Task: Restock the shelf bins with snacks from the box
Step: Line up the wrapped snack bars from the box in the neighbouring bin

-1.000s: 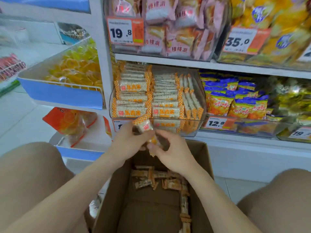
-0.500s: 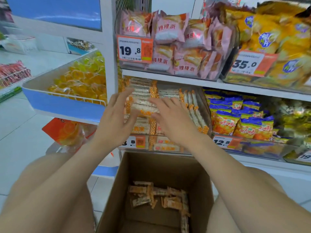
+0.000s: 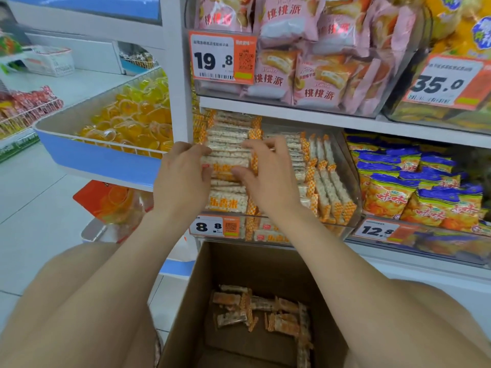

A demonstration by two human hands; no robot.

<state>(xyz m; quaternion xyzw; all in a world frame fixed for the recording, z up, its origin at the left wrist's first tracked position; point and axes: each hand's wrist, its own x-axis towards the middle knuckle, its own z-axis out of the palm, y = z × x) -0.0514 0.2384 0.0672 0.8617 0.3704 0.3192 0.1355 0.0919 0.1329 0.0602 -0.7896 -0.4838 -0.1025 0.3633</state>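
Our left hand (image 3: 183,179) and right hand (image 3: 268,179) meet at the front of a clear bin (image 3: 350,179). Between them they grasp a snack bar (image 3: 225,163) in a white wrapper with orange checked ends. The left hand's fingers curl round the bar's left end. The right hand's fingers arch over its right end, with the thumb against its front. We cannot tell whether the hands hold one bar or a few together.

The bar lies level against the top of the stacked bars (image 3: 228,203) on the left side of the bin, and more bars stand on edge at the right side. An orange price tag (image 3: 215,227) reading 8.8 is fixed to the bin's front.

Directly below, between our bent knees, an open cardboard box (image 3: 186,314) stands on the floor. A small heap of loose bars (image 3: 261,312) lies at its bottom.

On the upper shelf (image 3: 292,114) another bin holds pink cake packs (image 3: 308,75) behind a 19.8 tag (image 3: 223,58). To the right of the clear bin are blue and yellow crisp bags (image 3: 414,192). To the left, a blue tray (image 3: 101,162) holds orange jelly cups (image 3: 132,123).
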